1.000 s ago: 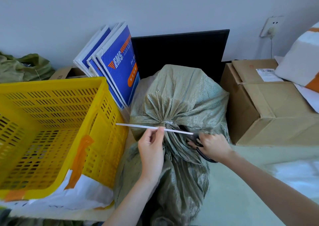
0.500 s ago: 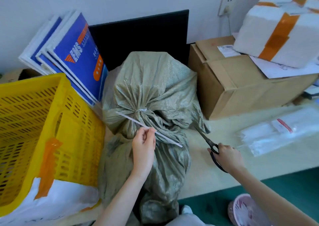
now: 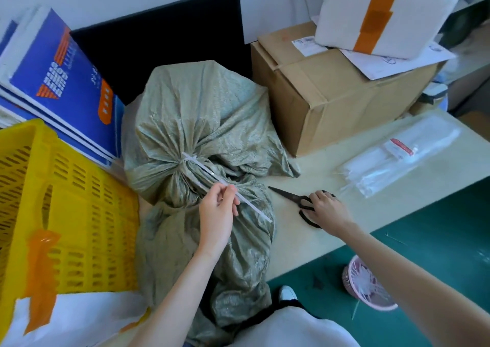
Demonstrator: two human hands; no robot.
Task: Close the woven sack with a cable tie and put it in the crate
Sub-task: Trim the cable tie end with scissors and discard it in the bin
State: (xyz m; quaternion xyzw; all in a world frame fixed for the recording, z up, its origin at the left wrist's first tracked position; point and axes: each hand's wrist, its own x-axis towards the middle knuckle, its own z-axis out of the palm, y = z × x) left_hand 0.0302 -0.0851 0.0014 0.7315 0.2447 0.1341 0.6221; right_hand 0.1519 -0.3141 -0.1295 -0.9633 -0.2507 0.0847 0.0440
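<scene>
A grey-green woven sack (image 3: 201, 113) stands on the table, its neck gathered and cinched by a white cable tie (image 3: 189, 159). The tie's long loose tail runs down to the right. My left hand (image 3: 218, 214) pinches that tail between thumb and fingers. My right hand (image 3: 324, 208) rests on the handles of black scissors (image 3: 290, 195), which lie flat on the table to the right of the sack. The yellow slotted crate (image 3: 66, 201) stands to the left of the sack, patched with orange tape.
A brown cardboard box (image 3: 331, 100) with a white taped foam box (image 3: 384, 12) on top sits at the right. Blue and white envelopes (image 3: 61, 87) lean behind the crate. A clear packet of cable ties (image 3: 392, 158) lies on the table. A pink basket (image 3: 366, 285) stands on the green floor.
My right hand moved away from the sack's neck with the scissors and set them down on the table. My left hand kept hold of the tie's tail. The view swung right.
</scene>
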